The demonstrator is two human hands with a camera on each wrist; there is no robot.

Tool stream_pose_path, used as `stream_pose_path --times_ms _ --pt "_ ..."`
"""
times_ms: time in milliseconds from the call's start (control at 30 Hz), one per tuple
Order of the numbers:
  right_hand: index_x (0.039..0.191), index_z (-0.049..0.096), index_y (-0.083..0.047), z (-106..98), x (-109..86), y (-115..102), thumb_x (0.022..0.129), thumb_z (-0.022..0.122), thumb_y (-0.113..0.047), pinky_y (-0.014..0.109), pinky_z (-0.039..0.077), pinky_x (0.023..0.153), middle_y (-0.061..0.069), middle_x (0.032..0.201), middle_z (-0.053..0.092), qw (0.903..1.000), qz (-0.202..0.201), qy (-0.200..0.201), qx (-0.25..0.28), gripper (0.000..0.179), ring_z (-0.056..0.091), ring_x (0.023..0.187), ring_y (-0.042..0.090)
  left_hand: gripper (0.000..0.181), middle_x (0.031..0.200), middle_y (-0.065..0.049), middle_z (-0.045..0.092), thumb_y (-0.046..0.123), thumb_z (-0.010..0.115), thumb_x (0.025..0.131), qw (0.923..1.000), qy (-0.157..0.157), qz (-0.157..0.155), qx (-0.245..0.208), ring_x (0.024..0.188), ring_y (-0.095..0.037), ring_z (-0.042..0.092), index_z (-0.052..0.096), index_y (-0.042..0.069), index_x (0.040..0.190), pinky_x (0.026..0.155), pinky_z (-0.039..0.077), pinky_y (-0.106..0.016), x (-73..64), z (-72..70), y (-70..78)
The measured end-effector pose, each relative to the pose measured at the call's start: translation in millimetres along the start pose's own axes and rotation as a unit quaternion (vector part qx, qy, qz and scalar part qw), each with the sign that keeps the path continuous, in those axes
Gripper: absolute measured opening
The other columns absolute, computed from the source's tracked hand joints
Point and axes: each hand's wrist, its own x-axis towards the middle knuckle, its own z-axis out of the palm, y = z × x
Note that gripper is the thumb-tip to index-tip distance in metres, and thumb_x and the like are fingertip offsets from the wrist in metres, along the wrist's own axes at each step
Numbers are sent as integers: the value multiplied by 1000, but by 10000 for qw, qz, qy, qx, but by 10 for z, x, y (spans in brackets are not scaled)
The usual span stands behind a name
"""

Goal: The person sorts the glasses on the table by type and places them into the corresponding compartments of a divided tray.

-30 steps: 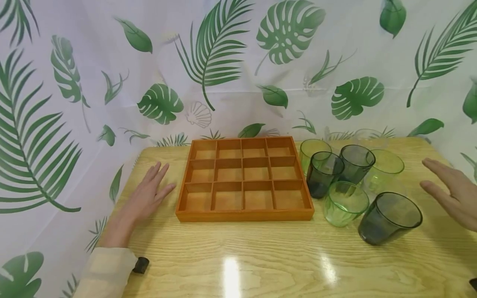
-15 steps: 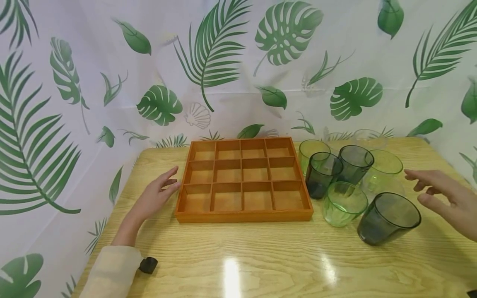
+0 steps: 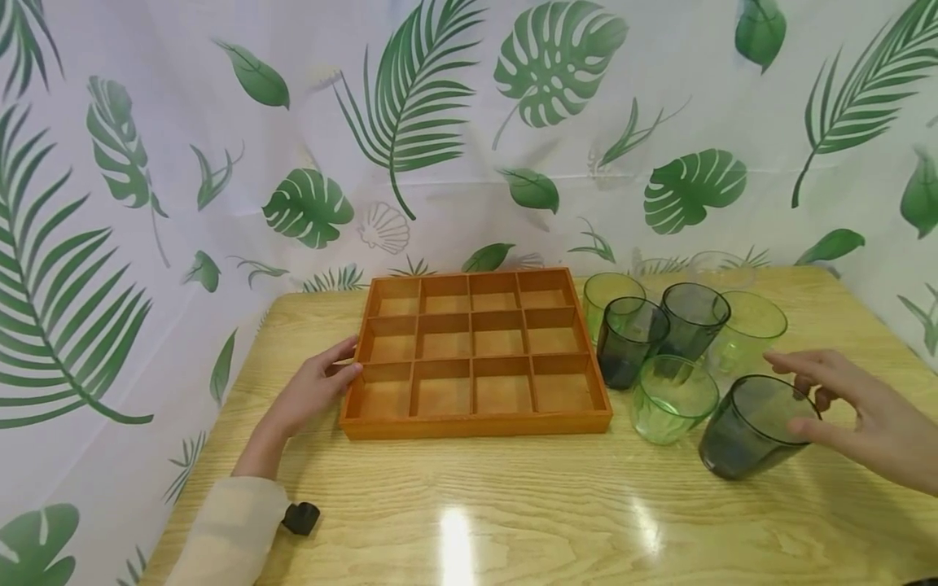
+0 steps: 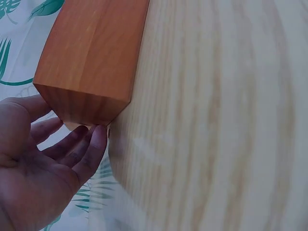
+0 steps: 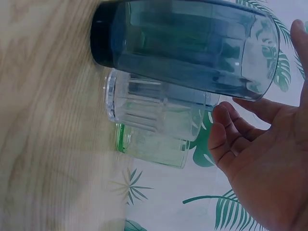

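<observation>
A brown wooden box [image 3: 476, 426] divided into several compartments lies on the table. My left hand [image 3: 315, 395] is at its left side, fingertips right at the wall; in the left wrist view the loosely bent fingers [image 4: 91, 154] meet the box's end. My right hand [image 3: 872, 423] is around the rim of a dark grey glass [image 3: 740, 448], thumb in front and fingers behind. In the right wrist view this tapered glass [image 5: 183, 48] stands upright on the table, with the thumb apart from it. A light green glass [image 3: 663, 411] is just left of it.
Behind stand two more dark glasses [image 3: 623, 358] [image 3: 689, 325], a pale green glass [image 3: 608, 285] beside the box, and a yellow-green glass [image 3: 755, 313]. Clear glasses [image 5: 149, 106] are among them. A leaf-print cloth [image 3: 440, 187] hangs behind the wooden table [image 3: 381, 505].
My left hand has moved right to the box's side. The right hand has come left and down to the front dark glass. The box and glasses keep their places.
</observation>
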Motion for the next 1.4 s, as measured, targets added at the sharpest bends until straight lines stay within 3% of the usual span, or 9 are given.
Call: stream_pose_path --times_ms 233,367,533,767,900,1067,1233,1400 --pt "154 49 -10 49 -7 -32 80 87 -5 20 35 68 -28 135 37 9994 173 -185 -254 83 41 97 -1 64 162 -23 33 25 53 110 9999 -65 -61 -75 136 -39 51 25 10 166 103 51 -42 10 -11 -7" --pt "155 49 -10 58 -7 -29 73 94 -9 28 40 67 -29 135 35 9988 176 -259 -378 93 40 97 -2 65 162 -25 33 26 54 110 9998 -105 -88 -108 137 -41 50 24 10 166 106 50 -49 17 -18 0" --pt "155 47 -11 61 -9 -23 65 99 -14 32 43 70 -33 136 33 9978 286 -437 -413 104 40 104 -8 66 161 -26 33 26 55 110 9997 -128 -113 -156 135 -41 50 24 11 166 102 51 -46 6 -29 12" --pt "151 49 -7 87 -6 -32 65 98 -11 12 41 74 -37 138 34 9987 297 -403 -124 99 39 112 -16 67 163 -24 30 27 56 109 9990 -161 -252 -342 132 -38 51 23 14 167 96 50 -37 0 -23 -5" --pt "147 53 -8 83 3 -67 63 100 -14 9 41 75 -32 135 40 9990 154 -328 -266 96 42 110 -15 67 164 -24 29 27 55 110 9989 -195 -238 -367 133 -37 50 22 15 167 95 50 -35 6 -21 -11" --pt "142 57 -12 84 13 -133 61 102 -19 10 42 74 -21 124 53 9982 -196 -303 -473 93 51 101 -6 65 165 -24 27 26 54 110 9990 -229 -212 -314 133 -36 50 23 16 167 98 49 -38 4 -25 -14" --pt "141 59 -13 87 -8 -227 58 103 -21 10 42 74 -20 121 55 9974 -381 -404 -466 94 53 99 -4 64 167 -23 24 27 52 111 9991 -307 -159 -264 133 -35 49 23 16 167 100 48 -38 4 -26 -3" --pt "142 58 -15 78 10 -373 57 103 -25 17 46 71 -20 125 54 9958 -465 -564 -546 97 54 103 -4 63 167 -21 24 25 52 111 9992 -352 -65 -194 119 -31 53 24 13 166 96 47 -35 -1 -36 3"
